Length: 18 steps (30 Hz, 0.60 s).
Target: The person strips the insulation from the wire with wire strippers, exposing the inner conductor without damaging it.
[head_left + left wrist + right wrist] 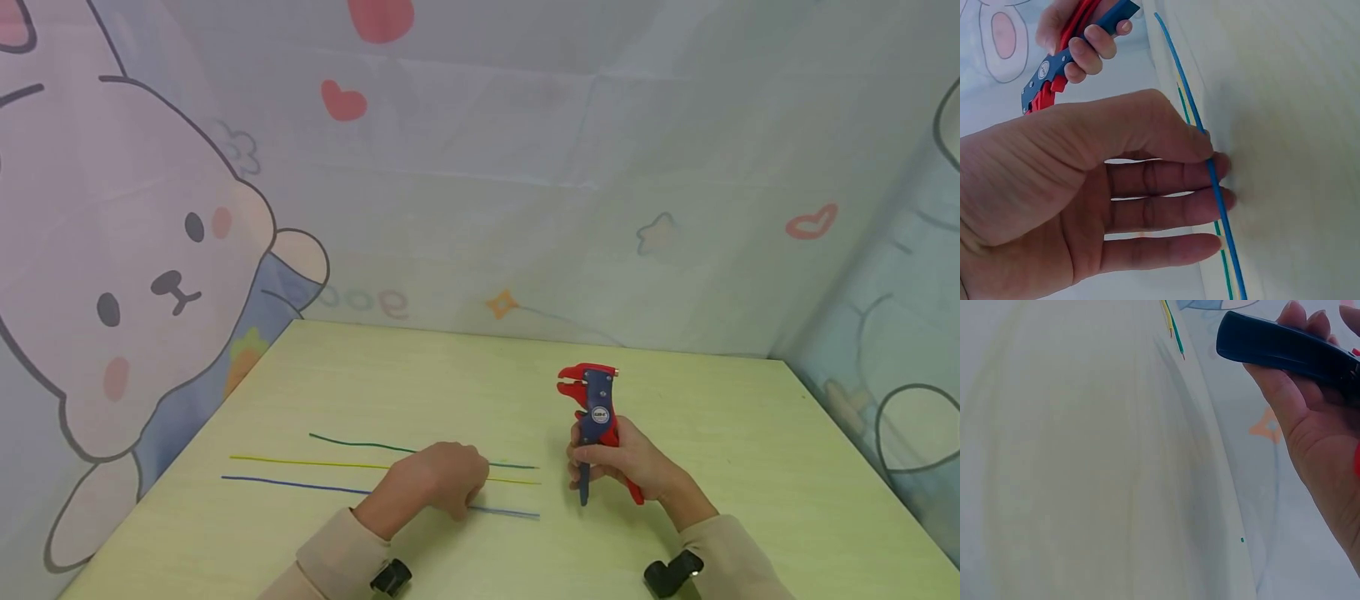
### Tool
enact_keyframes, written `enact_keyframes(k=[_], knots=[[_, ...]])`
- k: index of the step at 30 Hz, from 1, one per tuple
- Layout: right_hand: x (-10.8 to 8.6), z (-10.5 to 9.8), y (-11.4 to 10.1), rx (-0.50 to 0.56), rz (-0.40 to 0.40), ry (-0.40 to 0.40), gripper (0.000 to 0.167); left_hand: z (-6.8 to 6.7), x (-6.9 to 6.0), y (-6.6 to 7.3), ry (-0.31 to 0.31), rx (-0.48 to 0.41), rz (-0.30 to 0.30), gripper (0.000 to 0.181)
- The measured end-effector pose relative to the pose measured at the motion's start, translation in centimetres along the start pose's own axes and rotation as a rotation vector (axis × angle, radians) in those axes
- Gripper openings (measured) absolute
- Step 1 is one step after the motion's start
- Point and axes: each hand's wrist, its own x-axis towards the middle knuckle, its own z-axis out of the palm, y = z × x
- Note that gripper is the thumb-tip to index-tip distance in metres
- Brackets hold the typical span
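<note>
My left hand pinches the blue wire near its right part, thumb against fingertips in the left wrist view. Beyond it, the yellow wire and the green wire lie roughly parallel, passing behind that hand. In the right wrist view the ends of the green wire and the yellow wire show short bare copper tips. My right hand grips a red and dark blue wire stripper by its handles. Its head points up and its jaws stand apart, with no wire between them.
The pale yellow table stretches under both hands. A tiny green scrap lies near the table's edge in the right wrist view. A printed cloth hangs behind the table and along its sides.
</note>
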Motion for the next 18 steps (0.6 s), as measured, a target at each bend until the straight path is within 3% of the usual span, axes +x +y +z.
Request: enact_keyframes(k=[6, 11, 18], knots=[[0.0, 0.0, 0.0, 0.006, 0.004, -0.003, 0.014, -1.0, -0.8, -0.4, 0.022, -0.086, 0.007, 0.032], [0.0, -0.1, 0.0, 0.02, -0.008, -0.02, 0.013, -2.2, -1.4, -1.0, 0.116, -0.185, 0.062, 0.022], [-0.2, -0.1, 0.0, 0.023, 0.0, -0.017, 0.013, -3.0, -1.5, -1.5, 0.295, -0.216, 0.097, 0.03]])
